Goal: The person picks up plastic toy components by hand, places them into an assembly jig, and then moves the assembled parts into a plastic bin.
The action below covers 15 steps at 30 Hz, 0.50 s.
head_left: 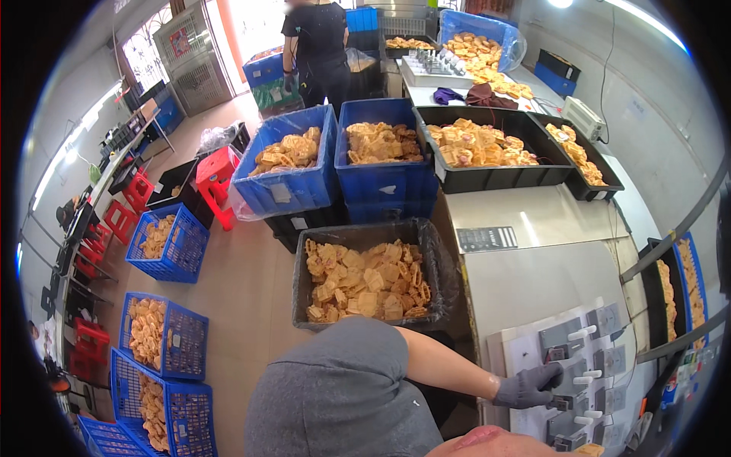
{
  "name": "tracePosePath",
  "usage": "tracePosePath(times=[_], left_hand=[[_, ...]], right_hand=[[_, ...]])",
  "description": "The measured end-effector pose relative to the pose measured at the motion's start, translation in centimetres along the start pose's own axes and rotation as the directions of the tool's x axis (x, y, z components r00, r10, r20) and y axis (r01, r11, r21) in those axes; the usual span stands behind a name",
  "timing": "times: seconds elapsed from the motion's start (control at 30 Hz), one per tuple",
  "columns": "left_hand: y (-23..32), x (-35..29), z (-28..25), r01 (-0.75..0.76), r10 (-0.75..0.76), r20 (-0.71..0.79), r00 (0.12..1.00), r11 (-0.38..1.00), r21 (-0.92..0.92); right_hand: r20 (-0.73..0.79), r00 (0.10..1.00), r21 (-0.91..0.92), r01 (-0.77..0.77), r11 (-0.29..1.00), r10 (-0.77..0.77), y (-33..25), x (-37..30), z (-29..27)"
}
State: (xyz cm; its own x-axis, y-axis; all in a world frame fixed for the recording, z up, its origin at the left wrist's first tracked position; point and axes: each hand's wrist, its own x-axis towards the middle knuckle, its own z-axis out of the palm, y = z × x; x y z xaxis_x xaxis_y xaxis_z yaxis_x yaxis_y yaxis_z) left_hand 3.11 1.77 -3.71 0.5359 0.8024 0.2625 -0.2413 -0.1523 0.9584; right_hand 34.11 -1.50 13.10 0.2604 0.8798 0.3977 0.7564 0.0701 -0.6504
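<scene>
My left hand (525,386), in a grey knit glove, reaches in from a grey sleeve to the fixture at the lower right. Its fingers are curled at the edge of a small metal block (562,402); what they hold, if anything, is hidden. The fixture is a pale base plate (499,362) with a row of metal blocks and toggle clamps with white handles (584,333). A yellow moulded part (590,450) shows at the bottom edge, below the fixture. My right hand is out of view.
A lined black bin of yellow parts (438,305) stands left of the workbench (544,282). Blue crates (282,194) and black trays (495,177) of such parts are beyond. Blue baskets (183,343) and red stools (217,171) stand left. Another person (320,46) stands far back.
</scene>
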Motion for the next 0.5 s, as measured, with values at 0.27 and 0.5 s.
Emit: tracePosePath(times=[0.27,0.5], left_hand=[[1.4,-0.3,0.6,0.092,-0.091,-0.015,0.996,0.987,0.134],[1.0,0.2,1.0,0.121,-0.124,0.007,0.992,0.977,0.176]], right_hand=[[0.133,0.972,-0.042,0.198,0.979,-0.191,-3.9,5.8,1.8],[0.25,0.92,0.018,0.308,0.951,-0.302,-4.8,11.1,4.1]])
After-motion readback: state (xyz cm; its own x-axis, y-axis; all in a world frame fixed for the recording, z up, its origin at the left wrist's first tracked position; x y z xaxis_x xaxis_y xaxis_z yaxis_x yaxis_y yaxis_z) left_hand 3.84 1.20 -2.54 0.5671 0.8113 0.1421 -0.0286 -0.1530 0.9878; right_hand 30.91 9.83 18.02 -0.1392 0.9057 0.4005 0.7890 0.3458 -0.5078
